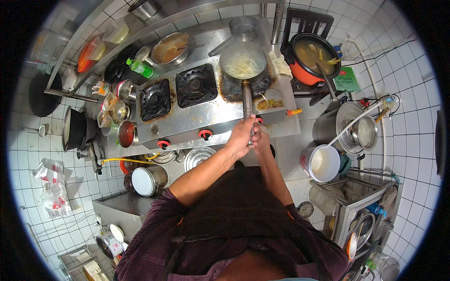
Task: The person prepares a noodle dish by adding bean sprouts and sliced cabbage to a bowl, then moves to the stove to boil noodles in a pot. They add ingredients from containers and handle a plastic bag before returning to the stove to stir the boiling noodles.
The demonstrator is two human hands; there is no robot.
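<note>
A long-handled wok (243, 72) sits over the right burner of the steel gas stove (165, 127). Pale thin strips (242, 66) lie in its steaming liquid. My left hand (240, 137) wraps around the lower part of the metal wok handle (247, 100), thumb uppermost. Close against it, my right hand (262, 139) is at the handle's end with its fingers bent. A red burner knob (259, 120) shows just beyond those fingers. Blur and overlap hide whether the right hand grips the handle or touches the knob.
Left of the wok are two bare burners (196, 85). A bowl of brown sauce (171, 49), a green bottle (140, 68) and several seasoning bowls stand behind and left. On the right are a soup pot (313, 56) with a ladle, a large steel pot (325, 124) and a white bucket (325, 165).
</note>
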